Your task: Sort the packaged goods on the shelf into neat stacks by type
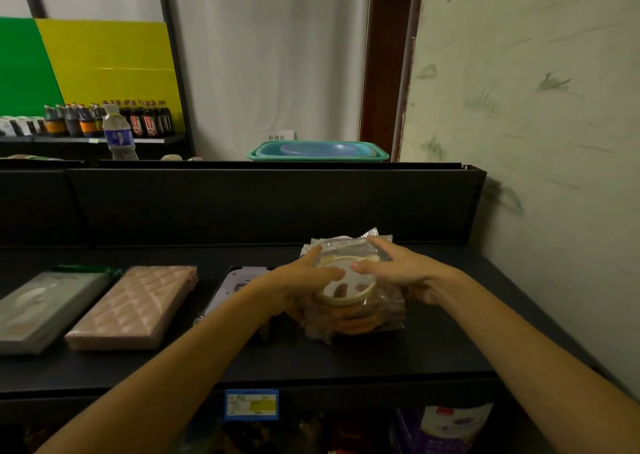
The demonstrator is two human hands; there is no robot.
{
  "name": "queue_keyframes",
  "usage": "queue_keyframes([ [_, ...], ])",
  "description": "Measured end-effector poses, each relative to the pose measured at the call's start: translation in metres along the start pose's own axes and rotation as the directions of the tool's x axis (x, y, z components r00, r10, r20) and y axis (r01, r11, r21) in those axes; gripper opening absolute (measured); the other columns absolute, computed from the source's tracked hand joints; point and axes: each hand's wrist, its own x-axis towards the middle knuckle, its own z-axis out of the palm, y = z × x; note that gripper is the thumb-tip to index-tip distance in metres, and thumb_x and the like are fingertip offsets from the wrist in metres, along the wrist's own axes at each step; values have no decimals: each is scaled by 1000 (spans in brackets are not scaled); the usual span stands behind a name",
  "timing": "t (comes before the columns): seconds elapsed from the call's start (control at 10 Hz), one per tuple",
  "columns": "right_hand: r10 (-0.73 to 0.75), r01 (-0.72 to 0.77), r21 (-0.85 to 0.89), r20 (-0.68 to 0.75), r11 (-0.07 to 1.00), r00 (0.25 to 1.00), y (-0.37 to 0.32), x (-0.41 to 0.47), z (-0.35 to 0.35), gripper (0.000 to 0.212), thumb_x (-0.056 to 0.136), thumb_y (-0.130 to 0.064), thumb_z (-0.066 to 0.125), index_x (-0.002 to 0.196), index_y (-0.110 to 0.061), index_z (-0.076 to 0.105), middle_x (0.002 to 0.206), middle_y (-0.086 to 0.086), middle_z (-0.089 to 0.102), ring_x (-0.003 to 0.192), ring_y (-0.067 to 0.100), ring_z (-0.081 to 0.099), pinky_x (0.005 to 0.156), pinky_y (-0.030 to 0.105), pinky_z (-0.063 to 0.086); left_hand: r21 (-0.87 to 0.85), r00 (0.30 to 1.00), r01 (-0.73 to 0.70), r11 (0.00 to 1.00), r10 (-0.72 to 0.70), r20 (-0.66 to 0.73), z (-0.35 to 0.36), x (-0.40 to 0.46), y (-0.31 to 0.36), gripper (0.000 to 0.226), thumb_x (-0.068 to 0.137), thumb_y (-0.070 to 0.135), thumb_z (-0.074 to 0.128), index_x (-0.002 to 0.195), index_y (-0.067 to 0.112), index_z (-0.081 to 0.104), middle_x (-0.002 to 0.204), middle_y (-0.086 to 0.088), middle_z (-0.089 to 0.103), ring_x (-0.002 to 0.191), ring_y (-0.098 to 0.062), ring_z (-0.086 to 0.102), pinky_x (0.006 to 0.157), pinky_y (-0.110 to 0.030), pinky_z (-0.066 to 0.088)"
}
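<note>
On the black shelf (433, 342) stands a stack of clear-wrapped round pastry packs (353, 301); the top one shows a cream panda-face lid. My left hand (304, 280) holds the stack's left side, thumb on top and fingers curled round its near edge. My right hand (391, 266) grips the right side, thumb lying on the lid. A purple pack (235, 280) lies flat just left of the stack, partly hidden by my left arm. Further left lie a pink quilted-pattern stack (138, 306) and a grey-green stack (41, 310).
The shelf's black back panel (270, 200) rises behind the goods. A wall (554, 176) closes the right end. A blue price tag (251, 404) hangs on the front edge, above bagged goods (453, 426) on the lower shelf. Teal basins (317, 151), a water bottle (119, 133) and sauce bottles (138, 117) stand beyond.
</note>
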Motion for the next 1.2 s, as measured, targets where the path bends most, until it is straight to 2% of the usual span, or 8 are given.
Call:
queue_keyframes([
  [0.2,-48,47,-63,-19,997,999,1,-4,5,79,85,-32,67,148,-34,19,134,7,39,101,15,47,88,37,45,57,999,-32,998,34,-36,7,0,3,84,89,40,58,145,48,-3,155,-14,11,132,-40,33,100,-60,40],
  [0.4,-46,44,-68,-30,997,999,5,1,7,79,85,-41,65,148,-37,17,148,10,29,108,20,42,83,34,42,95,994,-33,995,43,-103,15,-1,7,83,89,38,58,147,43,0,153,-15,17,131,-37,34,104,-53,38],
  [0.5,-28,27,-19,-52,999,998,7,4,8,81,82,-49,65,147,-41,17,151,10,27,125,28,42,85,38,43,82,992,-44,996,53,-118,21,-3,11,81,91,31,56,148,39,-1,152,-16,19,129,-35,36,101,-45,40],
  [0.6,-18,19,71,-16,997,1000,10,1,3,76,85,-46,63,146,-42,18,152,10,25,126,29,42,76,35,43,105,992,-40,994,52,-117,23,-7,13,88,86,21,60,147,40,0,150,-16,21,128,-36,36,101,-46,41],
  [0.7,-42,40,98,22,994,999,15,-2,-1,75,85,-43,64,146,-43,19,148,10,31,98,17,50,71,32,47,39,993,-50,998,54,-108,22,-10,11,91,82,15,62,147,42,4,147,-15,26,122,-34,41,94,-45,47],
  [0.9,-129,132,54,-58,990,990,17,-2,-1,77,88,-38,62,149,-35,15,152,7,27,109,17,49,71,24,45,-66,986,-101,993,91,-137,22,-11,7,83,87,18,60,148,35,7,146,-12,32,122,-29,45,103,-47,42],
  [1.0,-162,164,48,-41,985,986,17,1,-2,79,87,-38,64,149,-36,15,151,8,28,109,17,50,75,26,50,-105,984,-106,989,89,-153,20,-8,3,81,88,22,61,149,35,9,148,-11,32,124,-29,46,104,-47,41],
  [1.2,-257,241,-116,-160,964,953,11,3,-6,79,85,-45,63,149,-32,19,155,4,22,138,26,30,106,42,36,-23,965,-141,990,132,-226,23,-28,10,68,94,25,55,149,27,15,150,-8,31,125,-25,43,90,-33,41],
])
